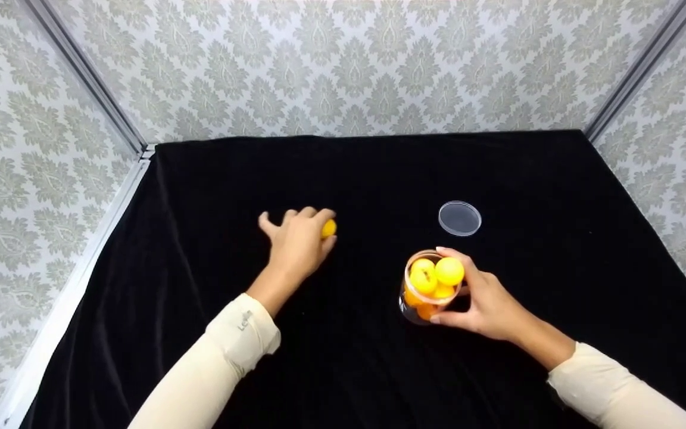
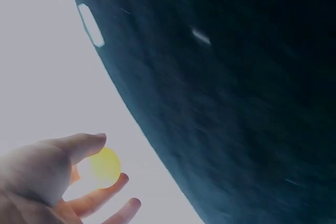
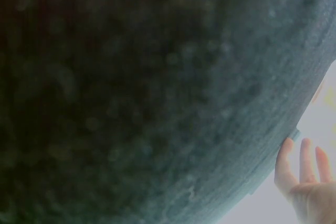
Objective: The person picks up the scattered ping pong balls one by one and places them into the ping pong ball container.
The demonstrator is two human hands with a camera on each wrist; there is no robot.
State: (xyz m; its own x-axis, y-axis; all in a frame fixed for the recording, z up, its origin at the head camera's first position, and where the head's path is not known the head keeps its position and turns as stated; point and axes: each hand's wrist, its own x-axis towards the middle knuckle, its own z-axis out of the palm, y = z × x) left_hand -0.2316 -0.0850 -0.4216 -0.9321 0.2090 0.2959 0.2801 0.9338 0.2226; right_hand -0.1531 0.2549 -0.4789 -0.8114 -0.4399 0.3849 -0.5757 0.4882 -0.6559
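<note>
My left hand (image 1: 300, 243) is over the left-centre of the black cloth and pinches a yellow ball (image 1: 329, 229). In the left wrist view, the yellow ball (image 2: 105, 168) sits between the thumb and a finger, with the other fingers spread. A clear plastic jar (image 1: 407, 302) stands right of centre, full of several yellow and orange balls (image 1: 449, 271) up to its rim. Fingers and thumb of my right hand (image 1: 489, 304) grip the jar's right side. The right wrist view shows only part of that hand (image 3: 307, 182), not the jar clearly.
A round transparent lid (image 1: 460, 218) lies flat on the black cloth (image 1: 343, 369) behind the jar. Patterned wall panels (image 1: 355, 71) enclose the back and both sides, and a white rail (image 1: 75, 286) runs along the left.
</note>
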